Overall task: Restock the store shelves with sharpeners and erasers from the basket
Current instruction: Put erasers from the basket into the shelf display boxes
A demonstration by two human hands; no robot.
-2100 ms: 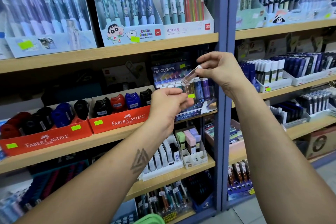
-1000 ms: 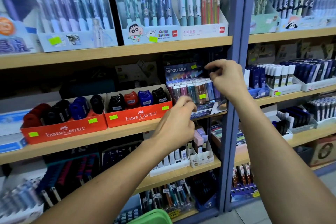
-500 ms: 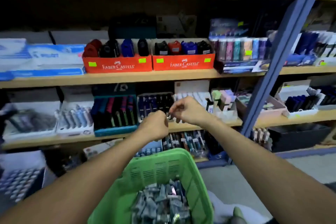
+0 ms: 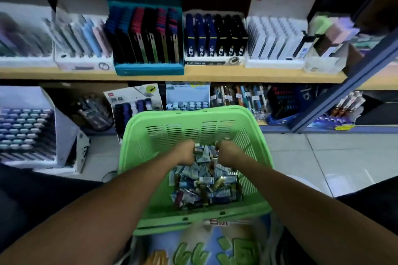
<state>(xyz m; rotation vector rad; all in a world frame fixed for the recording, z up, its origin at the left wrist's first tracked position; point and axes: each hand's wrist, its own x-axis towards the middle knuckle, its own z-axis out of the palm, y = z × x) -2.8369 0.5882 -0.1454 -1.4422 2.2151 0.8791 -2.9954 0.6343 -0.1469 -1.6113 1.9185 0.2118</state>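
A green plastic basket (image 4: 193,129) stands low in front of me, below the shelves, with a heap of small wrapped packets (image 4: 204,183) of sharpeners and erasers on its bottom. Both my hands are down inside it at the far end of the heap. My left hand (image 4: 184,154) has its fingers curled into the packets, and my right hand (image 4: 228,153) is curled into them a little to its right. The fingertips of both are buried among the packets. The image is blurred.
A wooden shelf (image 4: 215,74) above the basket carries display boxes: a teal box (image 4: 148,69) with dark packs and white trays (image 4: 273,62). The lower shelf holds pens (image 4: 239,94). A blue upright (image 4: 344,84) slants at right. A printed bag (image 4: 215,247) lies under the basket.
My view has tipped down from the upper shelves to the basket. Both hands have dropped from the shelf, where they placed an item, into the packets in the basket.
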